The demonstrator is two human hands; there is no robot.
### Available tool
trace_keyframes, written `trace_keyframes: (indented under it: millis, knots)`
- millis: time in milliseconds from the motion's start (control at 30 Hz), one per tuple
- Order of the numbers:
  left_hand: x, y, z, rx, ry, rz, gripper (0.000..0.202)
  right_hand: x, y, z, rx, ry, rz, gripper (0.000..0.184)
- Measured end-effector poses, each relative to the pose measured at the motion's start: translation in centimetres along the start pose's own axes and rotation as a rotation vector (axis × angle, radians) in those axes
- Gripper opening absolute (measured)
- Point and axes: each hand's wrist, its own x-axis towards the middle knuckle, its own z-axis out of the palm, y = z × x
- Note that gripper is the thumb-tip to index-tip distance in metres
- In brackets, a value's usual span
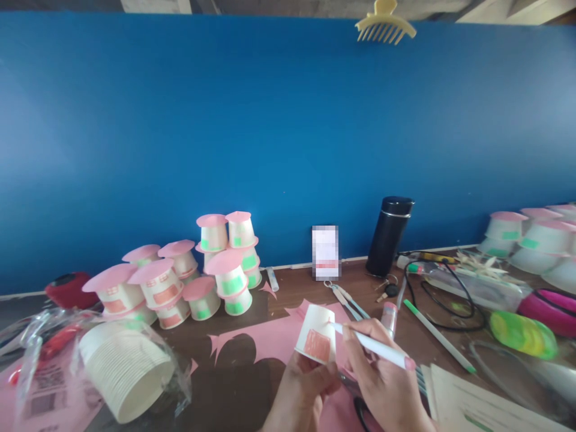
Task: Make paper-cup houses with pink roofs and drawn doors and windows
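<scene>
My left hand [302, 384] is closed around the base of a small upturned white paper cup [316, 333] with a pink rectangle stuck on its side. My right hand [382, 375] grips a white pen [373, 347] with a pink end, its tip touching the cup just above the pink rectangle. Both hands are low in the middle, over a cut sheet of pink paper [274, 339] on the brown table.
Finished cups with pink round tops [180, 276] are piled at the left, more at the far right [531, 237]. A bagged stack of cups [123, 369] lies front left. A black flask [389, 235], scissors [346, 300], a green pen [438, 336], cables and a glue stick [389, 317] sit behind.
</scene>
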Motion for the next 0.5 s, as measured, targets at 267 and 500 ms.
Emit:
trace_keyframes:
  millis: [267,500]
  knots:
    - [0.11,0.03,0.07,-0.02,-0.014,0.007,0.054,-0.11,0.0,0.19,0.033,-0.009,0.018,0.014]
    - [-0.16,-0.05,0.05,-0.019,-0.036,0.011,0.054,-0.16,-0.33,0.19,0.022,0.002,-0.006,0.015]
